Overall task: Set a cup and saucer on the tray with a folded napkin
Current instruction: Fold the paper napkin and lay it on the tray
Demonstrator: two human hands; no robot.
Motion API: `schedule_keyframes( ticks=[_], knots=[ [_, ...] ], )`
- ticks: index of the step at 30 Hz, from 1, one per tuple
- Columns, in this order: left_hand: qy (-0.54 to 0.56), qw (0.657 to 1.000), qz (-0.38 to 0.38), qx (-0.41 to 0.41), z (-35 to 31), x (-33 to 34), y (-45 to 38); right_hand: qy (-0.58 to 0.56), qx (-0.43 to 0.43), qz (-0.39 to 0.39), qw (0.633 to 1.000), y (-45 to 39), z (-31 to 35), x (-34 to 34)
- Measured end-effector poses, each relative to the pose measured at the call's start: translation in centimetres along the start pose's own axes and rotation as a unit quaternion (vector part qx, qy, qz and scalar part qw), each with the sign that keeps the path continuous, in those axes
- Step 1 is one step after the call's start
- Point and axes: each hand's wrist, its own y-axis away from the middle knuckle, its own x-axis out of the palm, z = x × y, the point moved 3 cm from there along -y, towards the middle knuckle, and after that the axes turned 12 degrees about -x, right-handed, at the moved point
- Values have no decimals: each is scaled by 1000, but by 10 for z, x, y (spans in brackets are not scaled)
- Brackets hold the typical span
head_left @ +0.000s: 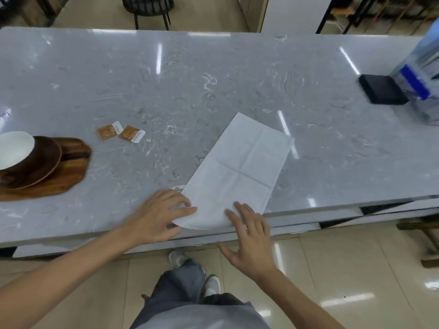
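Note:
A white napkin lies flat on the grey marble counter, folded into a long rectangle that runs from the near edge toward the back right. My left hand rests with spread fingers on its near left corner. My right hand presses its fingertips on the near right corner, at the counter's edge. At the far left a wooden tray carries a brown saucer with a cup, white inside, standing on it.
Two orange sachets lie on the counter between the tray and the napkin. A black block and a clear plastic bottle with a blue label stand at the far right. A dark chair is behind the counter.

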Motion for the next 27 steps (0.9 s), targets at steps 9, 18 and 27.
schedule_keyframes(
  ticks=[9,18,27],
  knots=[
    [105,990,-93,2,-47,-19,-10,-54,98,-94,989,-4,22,9],
    [126,981,-148,-27,-73,-38,-25,-72,112,-213,968,28,11,-43],
    [185,960,-188,-89,-91,-48,-31,-95,51,-188,976,47,-11,-60]
  ],
)
